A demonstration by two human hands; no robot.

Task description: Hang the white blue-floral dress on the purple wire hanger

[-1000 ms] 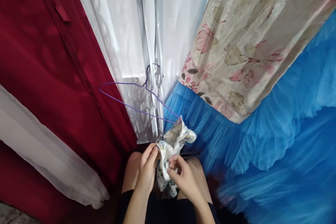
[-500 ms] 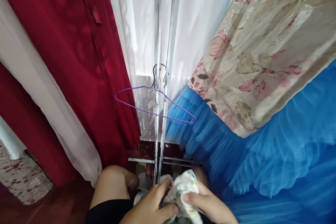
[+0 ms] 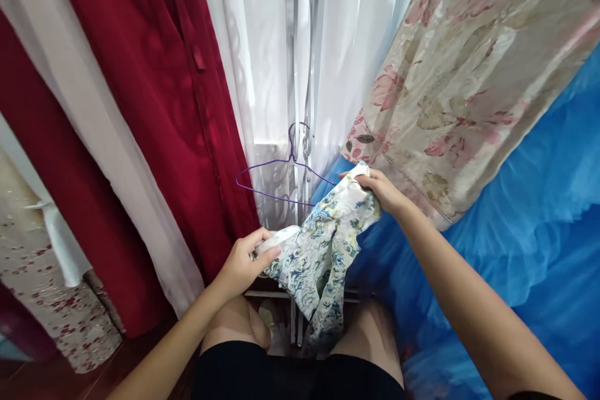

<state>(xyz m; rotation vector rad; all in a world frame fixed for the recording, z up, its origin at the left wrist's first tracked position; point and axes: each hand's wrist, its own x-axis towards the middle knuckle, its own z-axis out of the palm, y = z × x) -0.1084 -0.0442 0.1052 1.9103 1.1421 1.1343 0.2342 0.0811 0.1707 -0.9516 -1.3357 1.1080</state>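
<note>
The left hand (image 3: 244,262) is closed on 1 end of a small flowery cloth (image 3: 323,250), low and close to the person's knee. The right hand (image 3: 382,190) is closed on the other end, held up higher. The cloth is white with blue flowers. It is stretched between the 2 hands and hangs down in the middle, above the lap. Just behind it, a thin purple hanger (image 3: 276,175) hangs on a metal rack (image 3: 300,44). The top of the cloth is near the hanger's right end. A red dress (image 3: 164,106) hangs on the left. A fluffy blue skirt (image 3: 515,231) and a pink flower fabric (image 3: 459,75) are on the right.
</note>
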